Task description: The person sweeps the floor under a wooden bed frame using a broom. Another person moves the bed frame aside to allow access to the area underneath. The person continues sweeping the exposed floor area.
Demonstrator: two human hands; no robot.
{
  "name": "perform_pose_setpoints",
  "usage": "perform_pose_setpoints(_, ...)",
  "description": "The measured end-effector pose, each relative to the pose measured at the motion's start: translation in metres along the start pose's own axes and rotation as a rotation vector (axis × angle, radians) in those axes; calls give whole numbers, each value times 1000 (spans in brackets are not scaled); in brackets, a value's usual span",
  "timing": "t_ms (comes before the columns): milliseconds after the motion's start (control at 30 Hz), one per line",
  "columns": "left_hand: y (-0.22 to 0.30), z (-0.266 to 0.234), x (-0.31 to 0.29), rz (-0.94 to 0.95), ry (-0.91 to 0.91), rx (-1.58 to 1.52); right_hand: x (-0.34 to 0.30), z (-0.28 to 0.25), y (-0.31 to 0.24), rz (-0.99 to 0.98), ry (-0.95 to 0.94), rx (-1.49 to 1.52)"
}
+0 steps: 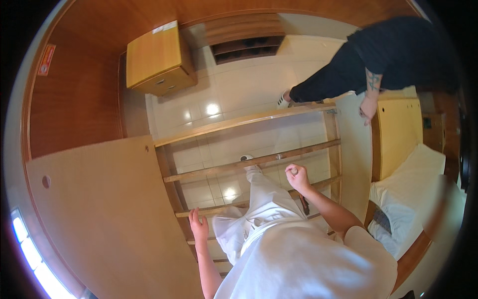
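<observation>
I stand inside a wooden bed frame (239,123) with crosswise slats (249,167). My left hand (199,226) is over the frame's left part, beside a slat, fingers stretched out and apart, holding nothing; whether it touches the slat I cannot tell. My right hand (298,179) is closed in a fist above the slats, in front of my body. A small pale round end shows at the top of the fist; what it belongs to is hidden. Just below that hand lies a dark brown, narrow object (304,204), partly behind my forearm.
A large wooden panel (109,214) stands on the left. Beyond the frame are a yellow wooden cabinet (154,57) and a low brown shelf (246,47). At far right, a person in black (393,55) leans over the frame's corner. White bedding (408,194) lies on the right.
</observation>
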State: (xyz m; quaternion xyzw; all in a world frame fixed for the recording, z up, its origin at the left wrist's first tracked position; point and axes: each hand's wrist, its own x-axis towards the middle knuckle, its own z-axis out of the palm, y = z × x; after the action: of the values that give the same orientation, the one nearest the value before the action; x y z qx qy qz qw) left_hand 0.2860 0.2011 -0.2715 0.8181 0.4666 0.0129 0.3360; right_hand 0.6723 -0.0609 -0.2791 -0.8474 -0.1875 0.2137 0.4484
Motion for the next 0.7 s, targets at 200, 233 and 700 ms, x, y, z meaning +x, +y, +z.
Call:
perform_pose_setpoints(200, 19, -22, -3, -150, 265, -32, 24, 0, -14, -120, -29, -124)
perform_pose_setpoints(233, 15, -26, -4, -164, 348, -60, 30, -1, -19, -142, -46, -122)
perform_pose_setpoints(700, 60, -83, 55, -183, 695, -383, 37, 8, -30, -189, -184, -132)
